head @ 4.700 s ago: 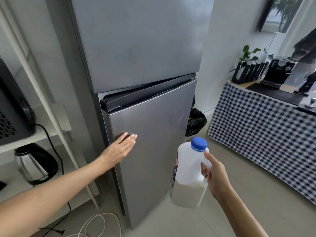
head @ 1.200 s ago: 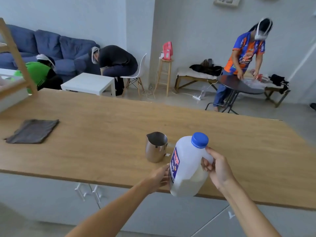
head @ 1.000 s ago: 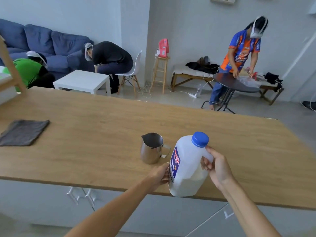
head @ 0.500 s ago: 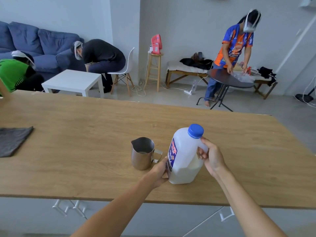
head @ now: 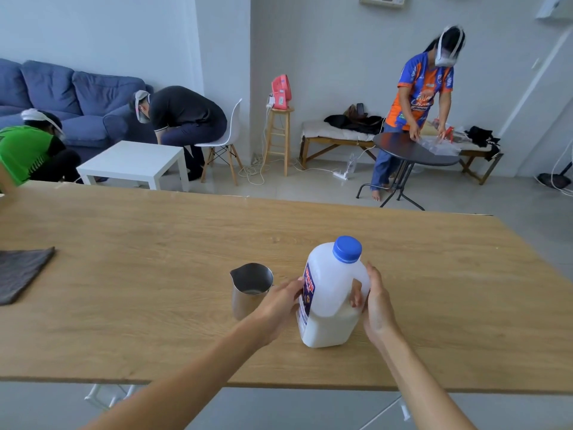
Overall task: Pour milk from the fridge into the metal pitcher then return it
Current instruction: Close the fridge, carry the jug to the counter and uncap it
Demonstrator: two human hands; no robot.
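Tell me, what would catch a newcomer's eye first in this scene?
Most likely the white milk jug with its blue cap, standing on the wooden table near its front edge, with the left hand and right hand on either side. Just left of it stands an open metal pitcher. Beyond the table, a person in an orange and blue shirt works at a round black table.

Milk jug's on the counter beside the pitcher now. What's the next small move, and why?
Probably twist off the blue cap. The milk jug stands upright on the wooden counter, capped, with the left hand on its side and the right hand at its handle. The metal pitcher sits open beside it.
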